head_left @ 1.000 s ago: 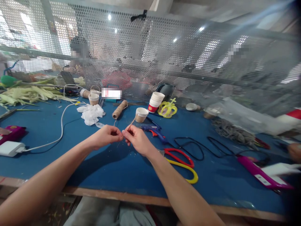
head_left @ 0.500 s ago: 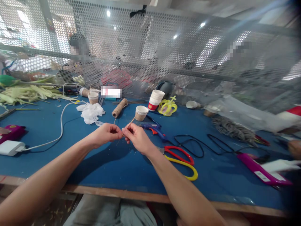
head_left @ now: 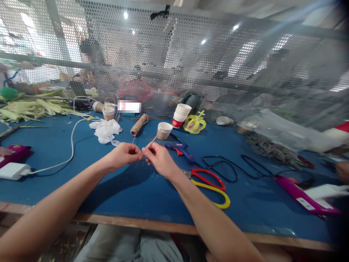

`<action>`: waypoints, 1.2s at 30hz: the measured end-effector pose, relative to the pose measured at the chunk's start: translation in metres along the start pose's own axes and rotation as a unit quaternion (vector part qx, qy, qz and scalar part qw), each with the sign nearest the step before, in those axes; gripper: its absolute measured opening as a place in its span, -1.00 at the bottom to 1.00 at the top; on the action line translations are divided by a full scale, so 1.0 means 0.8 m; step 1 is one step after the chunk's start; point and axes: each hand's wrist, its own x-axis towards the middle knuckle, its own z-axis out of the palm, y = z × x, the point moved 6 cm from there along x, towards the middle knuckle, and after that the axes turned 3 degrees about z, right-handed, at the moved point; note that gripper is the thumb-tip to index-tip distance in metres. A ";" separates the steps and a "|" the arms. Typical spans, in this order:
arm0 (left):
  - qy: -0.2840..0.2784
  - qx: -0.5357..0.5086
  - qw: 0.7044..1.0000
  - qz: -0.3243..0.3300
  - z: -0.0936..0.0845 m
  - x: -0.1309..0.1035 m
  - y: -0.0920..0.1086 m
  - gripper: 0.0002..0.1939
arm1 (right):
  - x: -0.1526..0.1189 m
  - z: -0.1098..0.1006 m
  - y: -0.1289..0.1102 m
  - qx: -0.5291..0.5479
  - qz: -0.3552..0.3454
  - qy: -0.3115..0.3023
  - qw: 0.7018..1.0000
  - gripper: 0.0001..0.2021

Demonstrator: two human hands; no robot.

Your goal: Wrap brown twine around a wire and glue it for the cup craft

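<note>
Head view, both bare forearms reach in from the lower edge to meet at centre frame above a blue table. Left hand and right hand sit fingertip to fingertip, each pinched closed on a thin strand of brown twine. Strand runs up and to the right from the pinch toward a small paper cup just above the hands; a second bit trails up toward the twine spool lying on its side, upper centre. Whether the strand is joined to the cup cannot be made out.

Right of the right wrist: scissors with one red and one yellow handle loop, flat on the table. Blue glue gun between cup and scissors. Stack of paper cups and a yellow crown-shaped piece further up. White crumpled material left of the spool. White cable curves to a white adapter at the left edge. Perforated metal screen fills the upper frame.
</note>
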 end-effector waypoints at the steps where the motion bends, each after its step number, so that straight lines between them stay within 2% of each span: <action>1: 0.004 0.018 1.000 0.008 -0.001 0.000 0.001 -0.86 | 0.001 -0.001 0.000 -0.011 -0.003 0.005 1.000 -0.82; 6: 0.025 0.091 0.995 0.040 -0.003 0.001 0.002 -0.85 | 0.001 -0.005 0.000 -0.058 -0.011 0.034 0.998 -0.81; 11: 0.036 0.098 0.994 0.043 -0.001 -0.001 0.005 -0.85 | 0.000 -0.007 -0.001 -0.075 -0.012 0.050 0.996 -0.79; 13: 0.028 0.074 0.996 0.042 0.000 -0.002 0.006 -0.84 | -0.001 -0.007 -0.003 -0.058 -0.014 0.041 0.997 -0.78; 18: -0.004 0.031 0.999 0.019 0.000 -0.003 0.003 -0.79 | -0.003 0.000 -0.008 0.010 -0.019 -0.032 0.999 -0.79; 25: 0.021 0.075 0.996 0.042 -0.002 0.000 0.005 -0.83 | -0.002 -0.004 -0.005 -0.089 -0.022 0.019 0.996 -0.77; 30: 0.035 0.110 0.992 0.048 -0.002 0.000 0.001 -0.83 | -0.003 -0.002 -0.006 -0.116 -0.024 0.029 0.993 -0.77; 33: 0.025 0.108 0.993 0.049 0.000 -0.001 0.002 -0.82 | -0.004 -0.001 -0.006 -0.098 -0.014 0.015 0.995 -0.77; 36: 0.000 0.077 0.996 0.042 0.003 -0.002 0.003 -0.79 | -0.004 0.002 -0.007 -0.038 -0.010 -0.029 0.999 -0.80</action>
